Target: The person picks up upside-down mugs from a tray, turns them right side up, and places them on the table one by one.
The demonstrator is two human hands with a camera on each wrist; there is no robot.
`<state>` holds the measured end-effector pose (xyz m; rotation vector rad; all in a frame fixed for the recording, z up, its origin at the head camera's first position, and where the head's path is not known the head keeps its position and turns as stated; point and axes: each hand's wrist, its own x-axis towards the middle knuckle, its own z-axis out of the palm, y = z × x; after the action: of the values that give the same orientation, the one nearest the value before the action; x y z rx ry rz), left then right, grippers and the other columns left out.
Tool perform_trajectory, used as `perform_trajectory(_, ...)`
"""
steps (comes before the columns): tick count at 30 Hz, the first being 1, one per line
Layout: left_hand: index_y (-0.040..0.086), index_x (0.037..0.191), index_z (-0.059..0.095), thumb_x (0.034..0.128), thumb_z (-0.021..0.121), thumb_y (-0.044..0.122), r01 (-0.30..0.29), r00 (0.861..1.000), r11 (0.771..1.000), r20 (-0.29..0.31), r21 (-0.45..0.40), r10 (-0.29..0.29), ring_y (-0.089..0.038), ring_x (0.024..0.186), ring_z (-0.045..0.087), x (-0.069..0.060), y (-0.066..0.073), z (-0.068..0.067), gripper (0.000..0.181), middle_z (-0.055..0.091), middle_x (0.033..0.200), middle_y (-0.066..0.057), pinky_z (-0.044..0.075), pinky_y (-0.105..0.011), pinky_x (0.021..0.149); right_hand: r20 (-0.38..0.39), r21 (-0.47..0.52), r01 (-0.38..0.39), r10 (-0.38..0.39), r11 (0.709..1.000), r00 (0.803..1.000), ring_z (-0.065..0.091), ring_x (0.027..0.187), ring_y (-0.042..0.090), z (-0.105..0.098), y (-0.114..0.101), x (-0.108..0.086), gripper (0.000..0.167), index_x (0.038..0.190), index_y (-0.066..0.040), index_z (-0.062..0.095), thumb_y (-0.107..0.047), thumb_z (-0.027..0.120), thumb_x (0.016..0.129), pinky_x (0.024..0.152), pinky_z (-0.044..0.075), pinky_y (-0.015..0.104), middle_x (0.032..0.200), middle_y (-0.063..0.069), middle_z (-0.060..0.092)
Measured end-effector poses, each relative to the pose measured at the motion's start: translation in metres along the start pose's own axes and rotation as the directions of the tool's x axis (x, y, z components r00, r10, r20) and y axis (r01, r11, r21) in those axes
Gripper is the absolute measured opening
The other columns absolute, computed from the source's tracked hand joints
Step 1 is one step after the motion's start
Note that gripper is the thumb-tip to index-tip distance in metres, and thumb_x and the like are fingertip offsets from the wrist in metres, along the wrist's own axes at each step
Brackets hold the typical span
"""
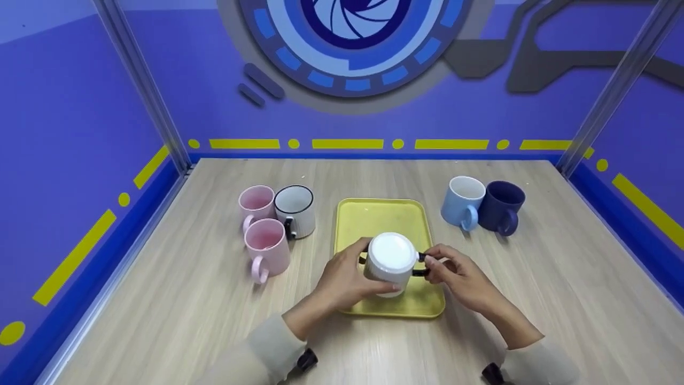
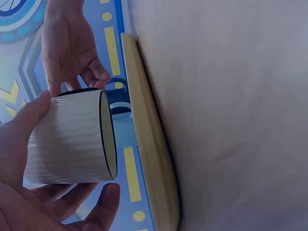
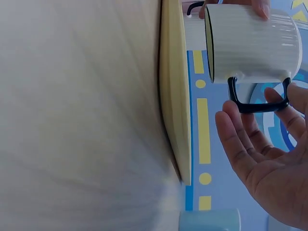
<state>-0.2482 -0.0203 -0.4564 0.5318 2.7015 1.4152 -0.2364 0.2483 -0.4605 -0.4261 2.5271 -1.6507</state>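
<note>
A white ribbed mug (image 1: 393, 252) with a black rim and black handle (image 3: 260, 108) is held upside down above a yellow tray (image 1: 374, 215), its base facing up in the head view. My left hand (image 1: 344, 275) grips the body from the left, thumb on the near side and fingers on the far side. On the other side, my right hand (image 1: 462, 275) pinches the handle between thumb and fingers. The left wrist view shows the mug's open end (image 2: 109, 139) pointing down towards the tray, apart from it.
Left of the tray stand two pink mugs (image 1: 273, 254) and another white mug (image 1: 300, 220) with a black rim, close together. A light blue mug (image 1: 457, 206) and a dark blue mug (image 1: 494, 214) stand side by side at the back right. Blue-purple panels (image 1: 331, 125) enclose the wooden table (image 1: 176, 299).
</note>
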Motion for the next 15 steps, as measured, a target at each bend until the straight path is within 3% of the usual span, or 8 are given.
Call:
perform_trajectory(7,0.035,0.14,0.055,0.0642,0.093,0.061,-0.015,1.0,0.999,-0.014,0.033,0.015,-0.014,0.112,0.065,-0.011,-0.001,-0.001,0.088,0.066,0.133,0.012,0.054,-0.037,0.094,0.019,-0.037,0.035,-0.034,0.999,0.999,0.069,0.089,0.02,0.004,-0.003,-0.005,0.026,0.117,-0.004,0.064,-0.027,0.054,0.109,0.084,0.06,0.029,0.116,0.027,0.061)
perform_trajectory(15,0.037,0.138,0.056,0.0624,0.091,0.067,-0.017,0.999,0.998,-0.038,0.059,0.019,-0.013,0.112,0.066,-0.015,0.0,-0.003,0.089,0.066,0.132,0.014,0.053,-0.037,0.093,0.021,-0.016,0.042,-0.042,0.999,0.999,0.068,0.089,0.024,0.007,-0.006,-0.004,0.028,0.119,-0.002,0.063,-0.026,0.054,0.109,0.082,0.061,0.03,0.116,0.027,0.06)
